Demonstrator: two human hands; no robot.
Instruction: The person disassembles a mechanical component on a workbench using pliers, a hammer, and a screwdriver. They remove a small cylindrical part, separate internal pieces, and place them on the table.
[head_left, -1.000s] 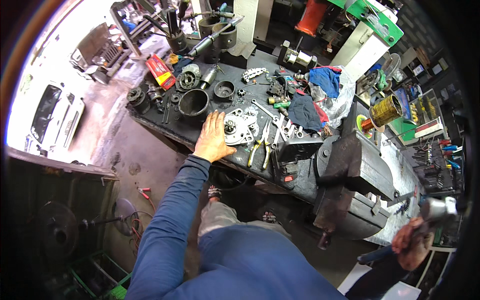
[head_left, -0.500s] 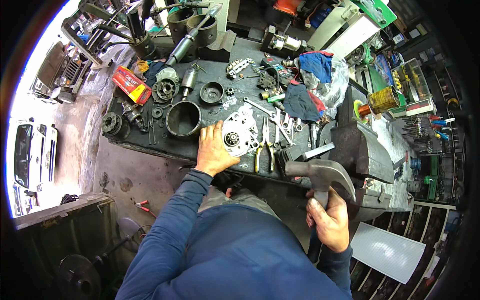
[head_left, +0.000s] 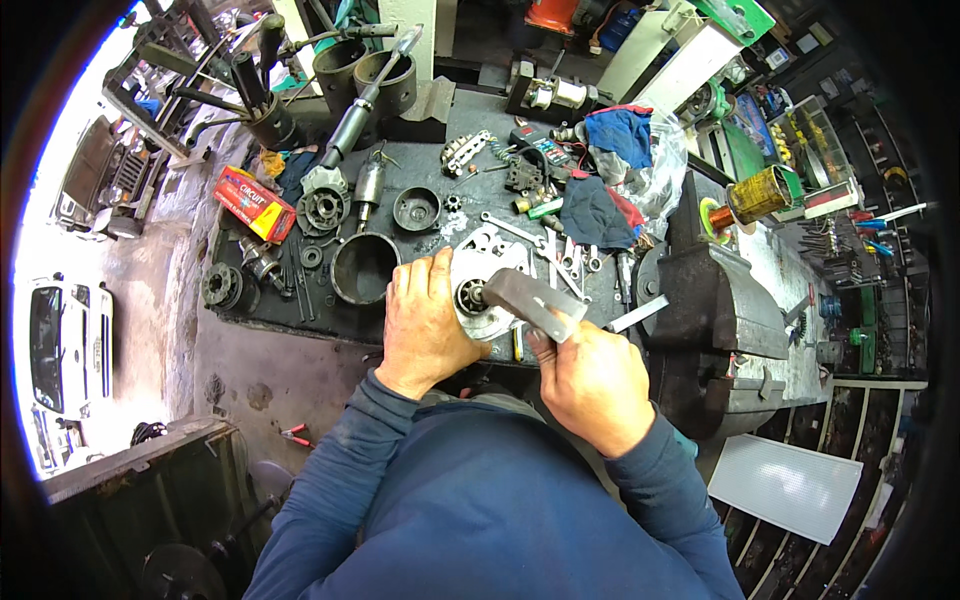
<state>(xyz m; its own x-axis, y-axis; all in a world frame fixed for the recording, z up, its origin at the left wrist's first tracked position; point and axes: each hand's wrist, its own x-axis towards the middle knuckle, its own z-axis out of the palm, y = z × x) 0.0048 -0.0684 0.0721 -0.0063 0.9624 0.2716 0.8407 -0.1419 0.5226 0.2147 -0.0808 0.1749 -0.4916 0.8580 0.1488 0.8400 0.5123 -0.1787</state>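
My left hand (head_left: 428,325) grips the near-left side of a silver cast-metal housing (head_left: 482,322) at the bench's front edge. A small toothed pinion (head_left: 468,295) shows in its round opening. My right hand (head_left: 598,388) is wrapped round the handle of a claw hammer (head_left: 538,304). The hammer's striking face is at the pinion's right side; whether it touches cannot be told. Behind the hammer head, pliers are mostly hidden, with a bit of yellow handle (head_left: 518,343) showing. Combination wrenches (head_left: 512,226) lie just beyond the housing.
On the dark workbench (head_left: 290,318), a hollow metal cylinder (head_left: 366,268), a round cap (head_left: 416,208) and an armature (head_left: 369,188) stand to the left. A red-yellow box (head_left: 255,204) lies farther left. Rags (head_left: 600,212) lie at the back right, and a big bench vise (head_left: 725,300) stands at right.
My right hand has swung the hammer left and inward, from beside the vise to over the housing's pinion. My left hand stays on the housing. The view has shifted slightly.
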